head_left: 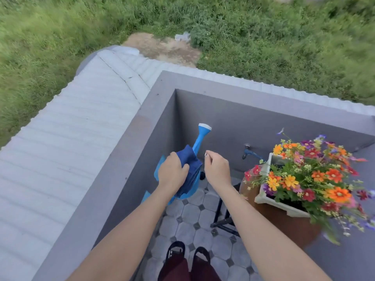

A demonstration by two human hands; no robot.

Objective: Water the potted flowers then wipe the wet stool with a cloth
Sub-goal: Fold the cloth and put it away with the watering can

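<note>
My left hand (pixel 172 173) grips a folded dark blue cloth (pixel 189 158) that lies on top of a bright blue watering can (pixel 199 138). The can stands in the balcony corner with its white-tipped spout pointing up. My right hand (pixel 216 169) hovers just right of the can, fingers loosely curled together with nothing in them. At the right, colourful flowers (pixel 304 175) fill a white planter (pixel 272 201) that sits on a round brown stool (pixel 284 224) with black legs.
Grey parapet walls (pixel 154 122) enclose the corner. A blue tap (pixel 248 152) sticks out of the far wall behind the flowers. The floor is patterned grey tile (pixel 190 216); my feet in black sandals show below. A corrugated roof and grass lie beyond.
</note>
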